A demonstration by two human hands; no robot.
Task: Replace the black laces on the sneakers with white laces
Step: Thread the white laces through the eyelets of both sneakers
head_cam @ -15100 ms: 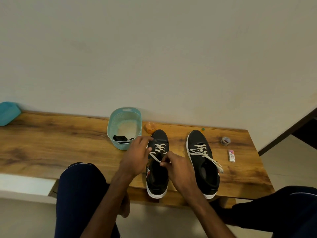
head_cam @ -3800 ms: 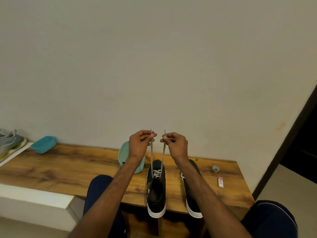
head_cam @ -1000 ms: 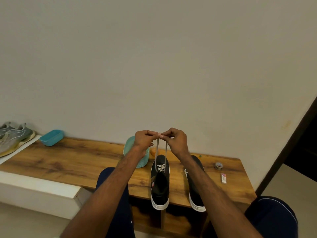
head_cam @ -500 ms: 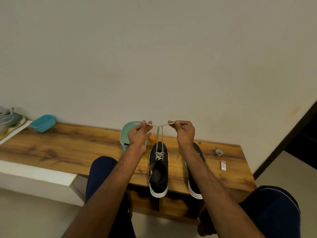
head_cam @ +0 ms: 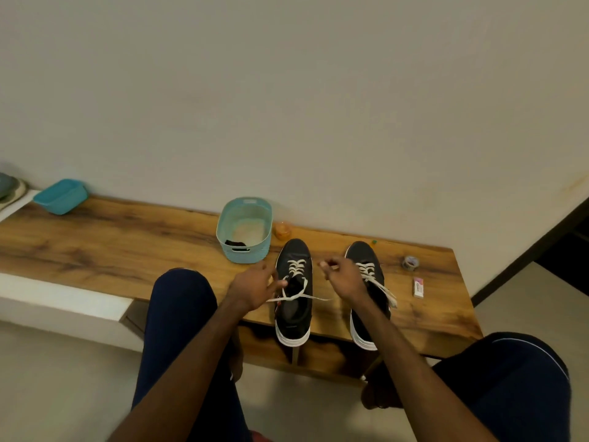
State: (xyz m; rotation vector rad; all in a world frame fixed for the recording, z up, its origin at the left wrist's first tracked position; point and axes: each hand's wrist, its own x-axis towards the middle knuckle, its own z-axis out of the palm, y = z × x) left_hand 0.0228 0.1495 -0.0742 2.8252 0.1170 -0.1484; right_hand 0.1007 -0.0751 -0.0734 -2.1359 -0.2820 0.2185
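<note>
Now looking down on a long wooden bench (head_cam: 127, 250) lying against a plain wall (head_cam: 287, 90) and carrying the left sneaker (head_cam: 293, 314), toe toward the wall, white heel jutting just over the front edge. Sitting with the left knee (head_cam: 181, 301) near the left sneaker's left side and the right knee (head_cam: 510, 378) well off to its right, both in dark trousers. Noting the right sneaker (head_cam: 361, 252) standing near the left sneaker's right side, parallel to it. Spotting a pale teal basket (head_cam: 245, 254) just beyond and left of the left sneaker's toe, holding the black laces (head_cam: 235, 243) in a small heap, and a blue tub (head_cam: 60, 196) far off to the left.

Holding the left hand (head_cam: 255, 287) just left of the left sneaker, fingers loosely extended, one fingertip meeting the white lace (head_cam: 296, 266) by the collar. Hovering the right hand (head_cam: 342, 275) just right of the left sneaker, fingers curled and blurred; not managing to tell whether pinching anything.

Seeing the white lace threaded through the left sneaker's eyelets, loose ends crossing over its opening and trailing off both sides. Trailing from the right sneaker, a second white lace (head_cam: 382, 290). Sitting just beyond the left sneaker's toe, a small orange object (head_cam: 283, 230); lying well to its right, a tape roll (head_cam: 410, 262) and a small box (head_cam: 418, 287).
</note>
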